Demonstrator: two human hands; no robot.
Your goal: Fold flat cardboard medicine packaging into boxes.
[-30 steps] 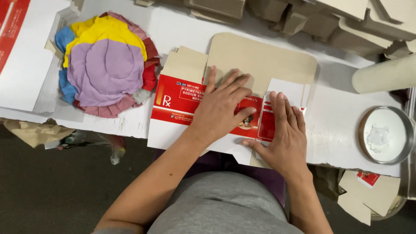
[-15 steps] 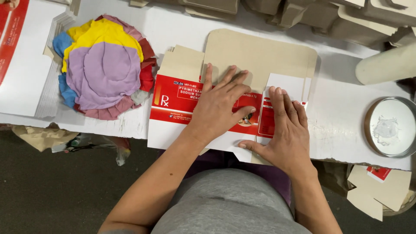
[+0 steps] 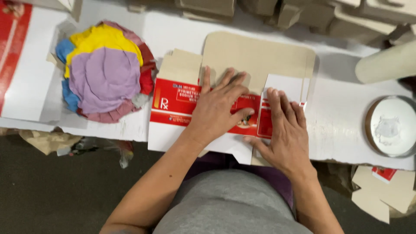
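Observation:
A flattened red-and-white carton blank [image 3: 173,104] lies on the white table [image 3: 342,117], partly over a plain brown cardboard sheet [image 3: 260,56]. My left hand [image 3: 219,106] lies flat on the red printed panel, fingers spread, pressing it down. My right hand [image 3: 284,125] presses flat on a folded white flap at the carton's right end, fingers together. Both palms face down and grip nothing.
A pile of coloured cloth rags [image 3: 104,82] sits at the left. A round dish of white paste [image 3: 392,125] is at the right edge, a pale cylinder [image 3: 385,65] behind it. Folded brown cartons [image 3: 303,13] line the back. Carton scraps [image 3: 381,190] lie below right.
Both hands stay pressed on the carton; my left fingers have slid a little over the red panel. The view has shifted slightly.

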